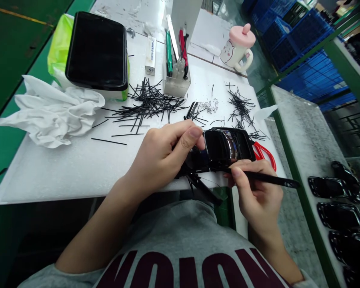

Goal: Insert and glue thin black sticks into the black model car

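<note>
1. Progress: a glossy black moulded part (220, 146) is in hand at centre frame, just over the white table's (48, 176) front edge. Matching black parts (339, 216) lie in a row on the grey bench (300, 136) at lower right; cannot tell if they're finished.
2. Left: thin black strips (147, 102) in a loose heap at centre table, a smaller heap (241, 106) upper right of the part, a few strays near the front edge. Count unknown.
3. Left hand (159, 160): clamped on the part's near side, thumb over the top, wrist angled in from lower left.
4. Right hand (258, 196): pinches a slim black stick (270, 179) like a pen, its tip at the part's underside edge; contact point hidden.
5. Hands together, both at the part, forearms converging.
6. Nearby: red-handled scissors (264, 154) just behind the part, partly hidden.
</note>
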Demonstrator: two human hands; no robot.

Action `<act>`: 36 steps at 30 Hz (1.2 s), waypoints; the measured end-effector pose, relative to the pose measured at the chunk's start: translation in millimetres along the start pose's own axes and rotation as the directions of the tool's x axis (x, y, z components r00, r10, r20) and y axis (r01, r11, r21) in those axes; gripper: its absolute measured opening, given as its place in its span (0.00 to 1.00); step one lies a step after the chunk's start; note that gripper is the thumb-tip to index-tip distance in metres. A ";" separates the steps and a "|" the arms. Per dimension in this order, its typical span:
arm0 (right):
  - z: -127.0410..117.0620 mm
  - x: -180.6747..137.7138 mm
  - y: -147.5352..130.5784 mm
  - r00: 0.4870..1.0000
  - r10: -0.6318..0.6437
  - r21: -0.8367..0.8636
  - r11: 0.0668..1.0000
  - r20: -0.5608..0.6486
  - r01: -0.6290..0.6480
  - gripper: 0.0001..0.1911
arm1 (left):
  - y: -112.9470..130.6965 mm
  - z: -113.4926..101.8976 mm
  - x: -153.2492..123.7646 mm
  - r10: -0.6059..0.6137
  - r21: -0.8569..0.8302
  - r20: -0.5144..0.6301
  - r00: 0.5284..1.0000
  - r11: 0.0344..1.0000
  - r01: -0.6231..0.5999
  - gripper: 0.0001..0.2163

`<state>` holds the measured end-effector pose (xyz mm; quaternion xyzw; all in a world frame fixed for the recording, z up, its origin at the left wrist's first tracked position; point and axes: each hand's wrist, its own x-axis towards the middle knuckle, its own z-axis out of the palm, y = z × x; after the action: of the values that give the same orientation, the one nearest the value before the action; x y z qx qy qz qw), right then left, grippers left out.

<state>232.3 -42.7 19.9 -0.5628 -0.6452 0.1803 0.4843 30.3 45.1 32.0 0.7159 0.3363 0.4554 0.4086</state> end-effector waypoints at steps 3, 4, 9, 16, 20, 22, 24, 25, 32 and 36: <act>-1.7 1.1 -0.4 0.998 0.022 0.105 0.994 -0.053 -0.016 0.07 | -0.6 -0.2 0.2 -0.002 0.021 0.009 1.000 1.000 0.002 0.18; -2.0 1.5 -0.7 0.998 0.018 0.116 0.993 -0.061 -0.011 0.07 | -0.6 -0.2 0.2 -0.007 0.030 0.012 1.000 1.000 0.006 0.18; -2.6 0.7 1.5 0.999 -0.019 0.050 0.999 -0.048 0.021 0.07 | -0.4 -0.1 0.0 -0.017 0.058 0.019 1.000 0.998 0.016 0.18; -3.3 -4.5 8.0 1.000 -0.005 0.025 1.000 -0.024 0.006 0.06 | -0.9 0.0 -0.2 -0.041 0.054 0.018 0.999 0.998 0.040 0.18; -1.3 -5.0 9.4 0.999 0.006 0.002 1.000 -0.032 -0.006 0.05 | -1.3 0.3 -0.7 -0.049 0.041 0.011 0.999 0.998 0.048 0.18; -0.3 -4.5 10.0 0.999 0.011 -0.006 1.000 -0.037 -0.011 0.04 | -1.6 0.5 -0.5 -0.055 0.039 0.008 0.998 0.998 0.055 0.18; 0.1 -3.6 10.9 0.999 0.003 -0.016 1.000 -0.039 -0.004 0.04 | -1.8 0.7 -0.2 -0.066 0.040 0.005 0.998 0.997 0.065 0.18; 0.0 -3.2 11.5 0.999 -0.005 -0.020 1.000 -0.037 0.004 0.05 | -1.9 0.7 0.0 -0.068 0.041 0.004 0.998 0.997 0.068 0.18; 1.1 -2.9 10.2 0.999 -0.009 0.022 1.000 -0.035 0.010 0.05 | -2.1 -0.9 -1.3 -0.076 0.023 0.002 0.997 0.997 0.076 0.18; -14.4 10.5 3.4 0.989 -0.020 0.135 0.990 -0.146 0.040 0.06 | -3.0 -1.1 -3.0 -0.055 -0.042 -0.062 0.997 0.998 0.052 0.16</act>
<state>247.1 -36.8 28.5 -0.5297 -0.6029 0.1757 0.5702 27.9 44.1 28.4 0.6835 0.3589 0.4733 0.4242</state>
